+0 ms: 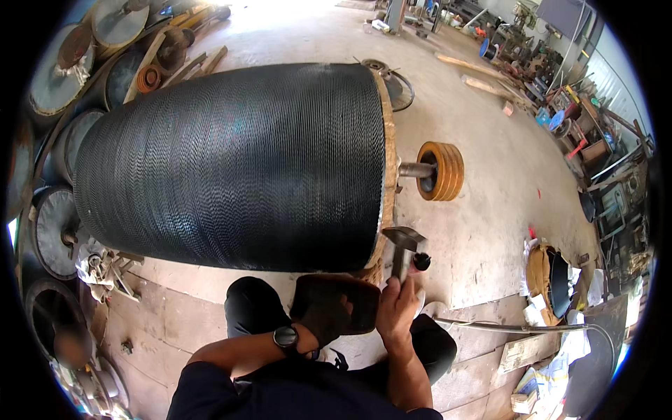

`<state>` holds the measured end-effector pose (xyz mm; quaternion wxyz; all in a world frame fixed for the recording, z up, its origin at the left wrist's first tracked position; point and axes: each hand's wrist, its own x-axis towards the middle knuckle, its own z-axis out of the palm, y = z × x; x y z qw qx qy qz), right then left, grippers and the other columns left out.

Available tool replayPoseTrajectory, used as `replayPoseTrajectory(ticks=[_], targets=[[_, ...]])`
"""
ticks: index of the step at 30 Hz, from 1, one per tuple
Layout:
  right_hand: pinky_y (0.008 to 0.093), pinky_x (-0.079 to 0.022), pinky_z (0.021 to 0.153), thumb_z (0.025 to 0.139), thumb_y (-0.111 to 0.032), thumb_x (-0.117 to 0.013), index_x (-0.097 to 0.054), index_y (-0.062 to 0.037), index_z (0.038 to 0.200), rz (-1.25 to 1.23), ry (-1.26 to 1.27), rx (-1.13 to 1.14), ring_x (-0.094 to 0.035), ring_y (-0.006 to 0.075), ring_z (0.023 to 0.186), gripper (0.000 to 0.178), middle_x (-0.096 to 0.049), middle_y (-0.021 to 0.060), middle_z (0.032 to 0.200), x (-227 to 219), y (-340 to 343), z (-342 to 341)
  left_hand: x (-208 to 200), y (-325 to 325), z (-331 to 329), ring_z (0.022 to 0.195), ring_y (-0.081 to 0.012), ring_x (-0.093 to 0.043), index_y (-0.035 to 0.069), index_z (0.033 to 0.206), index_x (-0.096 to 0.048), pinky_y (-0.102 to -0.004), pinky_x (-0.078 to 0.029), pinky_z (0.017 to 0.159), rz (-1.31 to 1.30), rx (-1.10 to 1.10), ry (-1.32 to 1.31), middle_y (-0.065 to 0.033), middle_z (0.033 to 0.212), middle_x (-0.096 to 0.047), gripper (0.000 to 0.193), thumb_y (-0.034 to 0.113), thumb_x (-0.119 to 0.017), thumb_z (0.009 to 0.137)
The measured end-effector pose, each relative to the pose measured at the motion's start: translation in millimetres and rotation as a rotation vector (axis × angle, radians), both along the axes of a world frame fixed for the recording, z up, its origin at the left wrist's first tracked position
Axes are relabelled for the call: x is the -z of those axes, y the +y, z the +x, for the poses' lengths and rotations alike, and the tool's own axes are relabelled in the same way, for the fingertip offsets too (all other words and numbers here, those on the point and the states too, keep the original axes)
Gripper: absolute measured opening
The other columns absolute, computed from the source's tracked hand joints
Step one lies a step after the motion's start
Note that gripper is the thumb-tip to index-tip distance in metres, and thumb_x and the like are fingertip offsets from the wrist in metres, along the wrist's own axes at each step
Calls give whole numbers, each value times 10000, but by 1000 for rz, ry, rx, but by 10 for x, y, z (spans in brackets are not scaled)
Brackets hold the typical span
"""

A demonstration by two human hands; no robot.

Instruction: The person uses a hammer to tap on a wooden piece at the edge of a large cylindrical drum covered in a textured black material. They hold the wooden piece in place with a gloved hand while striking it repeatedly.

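Observation:
A big black drum (231, 164) wound with ribbed wire lies on its side on the floor in front of me. Its right end has a tan rim (387, 150) and a steel axle carrying a yellow pulley wheel (441, 171). My right hand (395, 308) grips the handle of a metal hammer (404, 241), whose head is raised beside the drum's lower right edge. My left hand (325, 315), in a dark glove with a black watch at the wrist, presses a dark curved rubber piece (350, 297) near the drum's base. A small black knob (421, 262) sits just right of the hammer.
Round metal discs and drum ends (52, 231) are stacked along the left. A tan sack and paper scraps (546, 273) lie at the right, with a curved metal rod (504, 326) on the floor. Workshop machines and wood planks (483, 84) fill the far right.

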<state>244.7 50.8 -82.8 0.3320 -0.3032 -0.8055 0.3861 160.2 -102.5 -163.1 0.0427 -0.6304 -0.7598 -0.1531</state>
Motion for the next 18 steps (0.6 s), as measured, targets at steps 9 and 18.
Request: replayPoseTrajectory(ticks=[9,18], targets=[[520,-472,533,1002,-178,-595,-536,15,923,106,-163,42,-603,513,641,217,-595,298,694,-46,-17,-81,-695,-4,-60,991,-399,-673,17,1117,-664,-480,-544,834,-265,-117,-352,-234,1082,-688,254,162,-497,992],[503,-465,520,1020,-215,-540,-516,0,979,193,-296,91,-598,505,608,220,-607,304,703,-91,48,-153,-259,-10,-26,1013,-351,-647,45,1195,-658,-498,-511,863,-63,-1,-283,-191,1152,-634,336,175,-564,900]])
